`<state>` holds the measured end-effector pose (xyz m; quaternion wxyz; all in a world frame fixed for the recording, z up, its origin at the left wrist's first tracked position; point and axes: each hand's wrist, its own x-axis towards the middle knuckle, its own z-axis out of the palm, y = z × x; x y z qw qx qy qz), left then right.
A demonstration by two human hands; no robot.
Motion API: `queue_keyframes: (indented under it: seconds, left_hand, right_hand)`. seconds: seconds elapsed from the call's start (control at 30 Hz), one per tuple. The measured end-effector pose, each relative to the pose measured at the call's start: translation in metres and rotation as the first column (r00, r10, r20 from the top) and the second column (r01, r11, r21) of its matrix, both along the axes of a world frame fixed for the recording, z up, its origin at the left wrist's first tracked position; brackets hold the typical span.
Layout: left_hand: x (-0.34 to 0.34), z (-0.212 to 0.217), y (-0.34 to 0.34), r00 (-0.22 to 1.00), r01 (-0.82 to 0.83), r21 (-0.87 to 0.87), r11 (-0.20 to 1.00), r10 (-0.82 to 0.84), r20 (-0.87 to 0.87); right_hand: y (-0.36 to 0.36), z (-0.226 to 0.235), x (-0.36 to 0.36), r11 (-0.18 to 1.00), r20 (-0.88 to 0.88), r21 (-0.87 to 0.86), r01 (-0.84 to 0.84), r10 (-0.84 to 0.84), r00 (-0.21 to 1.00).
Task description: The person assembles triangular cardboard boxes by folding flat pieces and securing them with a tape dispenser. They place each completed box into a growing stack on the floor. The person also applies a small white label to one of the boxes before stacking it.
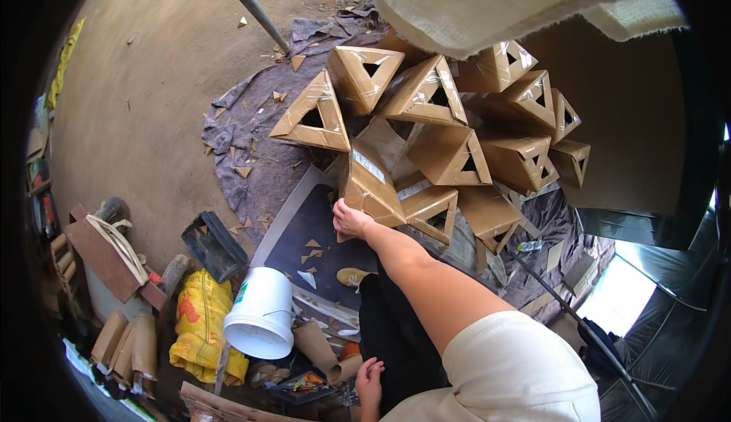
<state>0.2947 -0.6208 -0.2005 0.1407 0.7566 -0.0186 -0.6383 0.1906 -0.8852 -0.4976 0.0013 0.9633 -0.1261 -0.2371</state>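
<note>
My right hand (349, 220) reaches out to a triangular cardboard box (368, 186) at the near side of a group of such boxes. Its fingers are closed on the box's lower left edge. Directly behind stands another triangular box (310, 116) with a triangular hole in its face. To the right of the held box lies a similar box (432, 210), also with a cut-out. My left hand (370, 382) hangs low beside my dark trousers, its fingers loosely bent with nothing visible in them.
Several more triangular boxes (449, 152) crowd the dark cloth (236, 129). Near my foot stand a white bucket (259, 312), a yellow sack (204, 319) and a black crate (214, 245). A metal pole (251, 7) rises at the back. Cardboard scraps (312, 244) litter the dark mat.
</note>
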Motion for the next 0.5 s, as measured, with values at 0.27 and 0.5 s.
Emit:
queue_keyframes:
  seconds: [0.27,0.5]
  left_hand:
    - [0.006,-0.003,-0.005,0.999,-0.015,-0.025,1.0,0.016,0.044]
    - [0.003,-0.005,-0.007,1.0,-0.01,-0.027,1.0,0.011,0.022]
  right_hand:
    - [-0.008,-0.013,-0.002,0.96,-0.118,-0.07,0.272,-0.279,0.953]
    - [-0.051,0.005,-0.088,0.701,0.169,-0.019,0.713,-0.701,0.693]
